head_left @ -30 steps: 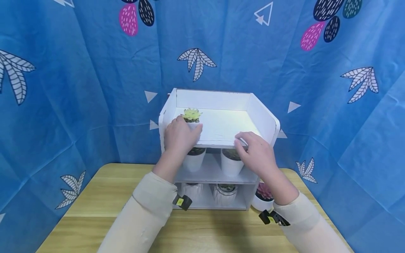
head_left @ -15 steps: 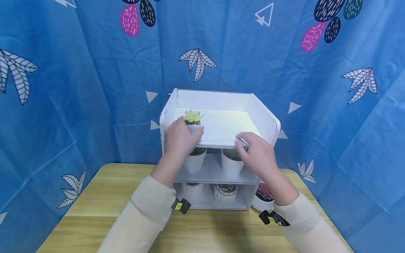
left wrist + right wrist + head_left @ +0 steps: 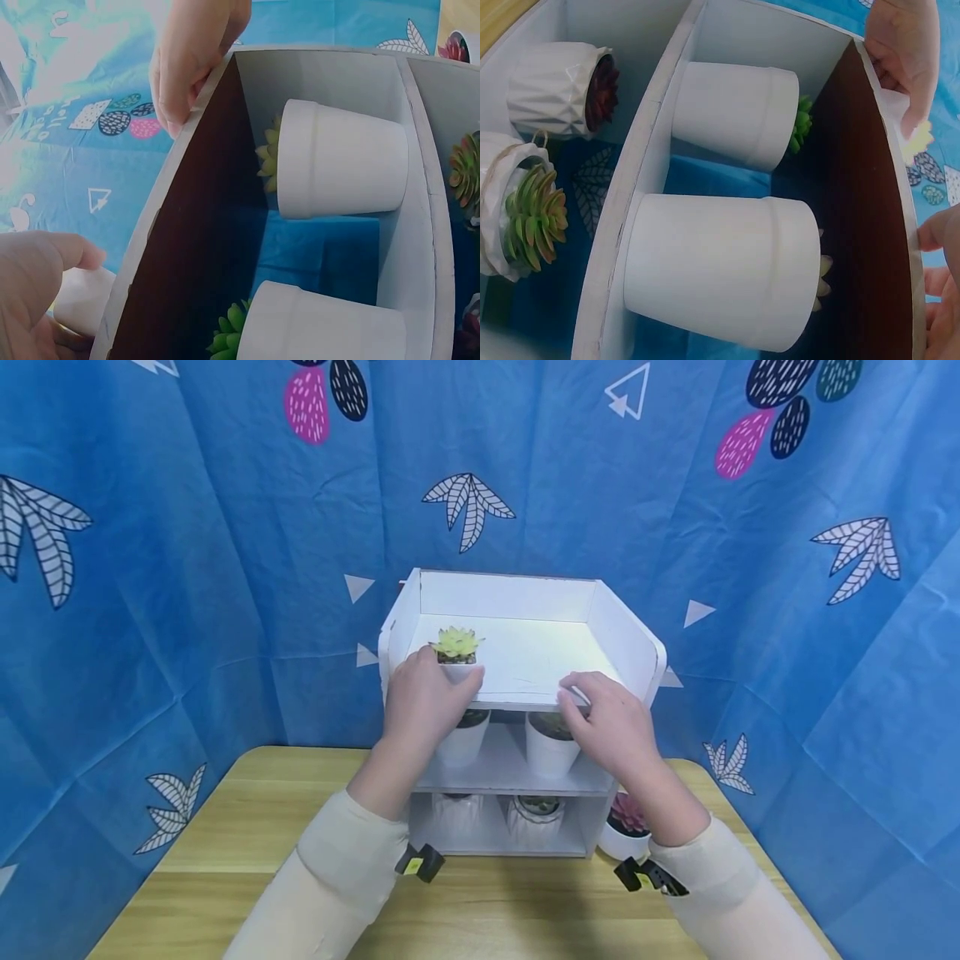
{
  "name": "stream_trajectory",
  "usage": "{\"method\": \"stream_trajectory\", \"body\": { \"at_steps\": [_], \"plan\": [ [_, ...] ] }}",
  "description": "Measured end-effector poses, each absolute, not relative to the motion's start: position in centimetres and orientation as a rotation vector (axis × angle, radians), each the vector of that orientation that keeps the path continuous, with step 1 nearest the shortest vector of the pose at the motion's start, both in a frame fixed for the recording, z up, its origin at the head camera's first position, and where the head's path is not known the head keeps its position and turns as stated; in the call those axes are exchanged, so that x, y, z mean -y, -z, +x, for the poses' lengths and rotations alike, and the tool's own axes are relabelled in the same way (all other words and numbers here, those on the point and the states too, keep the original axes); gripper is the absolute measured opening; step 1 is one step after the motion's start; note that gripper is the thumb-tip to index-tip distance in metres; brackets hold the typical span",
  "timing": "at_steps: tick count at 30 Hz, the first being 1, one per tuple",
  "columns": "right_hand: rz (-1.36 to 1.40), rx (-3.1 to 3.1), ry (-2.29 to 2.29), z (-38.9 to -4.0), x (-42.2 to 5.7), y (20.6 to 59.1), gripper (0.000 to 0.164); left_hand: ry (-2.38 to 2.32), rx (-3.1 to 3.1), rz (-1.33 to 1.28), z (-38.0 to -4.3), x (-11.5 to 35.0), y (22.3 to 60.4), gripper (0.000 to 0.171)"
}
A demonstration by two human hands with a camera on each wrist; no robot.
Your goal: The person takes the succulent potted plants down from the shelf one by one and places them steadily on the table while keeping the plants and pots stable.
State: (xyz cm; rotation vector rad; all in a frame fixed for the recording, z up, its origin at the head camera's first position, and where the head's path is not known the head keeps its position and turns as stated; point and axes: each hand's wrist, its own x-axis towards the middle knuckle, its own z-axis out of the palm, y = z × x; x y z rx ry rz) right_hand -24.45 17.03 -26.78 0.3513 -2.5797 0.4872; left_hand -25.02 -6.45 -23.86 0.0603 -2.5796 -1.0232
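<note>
My left hand [image 3: 423, 702] grips a small white pot with a pale yellow-green succulent [image 3: 456, 643] on the top tier of a white shelf unit [image 3: 506, 597], near the left front corner. The same pot [image 3: 82, 300] shows beside the shelf edge in the left wrist view, with fingers and thumb around it. On the right, my right hand [image 3: 611, 722] rests at the top tier's front edge, its fingers loosely bent and holding no pot. Its thumb [image 3: 934, 229] is right at that edge in the right wrist view.
Two plain white pots [image 3: 461, 747] [image 3: 550, 752] with succulents stand on the middle tier. Below are two textured white pots [image 3: 456, 817] [image 3: 535, 822]. A pot with a pink succulent [image 3: 622, 843] stands on the wooden table [image 3: 285, 827] beside the unit's right side. Blue patterned cloth [image 3: 300, 568] hangs behind.
My left hand has drawn the potted succulent slightly toward the top tier's front edge. My right hand has stayed in place.
</note>
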Motion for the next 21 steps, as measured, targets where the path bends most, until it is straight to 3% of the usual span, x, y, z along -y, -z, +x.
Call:
{"method": "stream_trajectory", "body": {
  "at_steps": [21],
  "plan": [
    [0.359,2.573,-0.488,-24.4,-17.1,26.7,0.038,1.054,2.597,0.063,-23.0,7.1,23.6,0.079]
  ]
}}
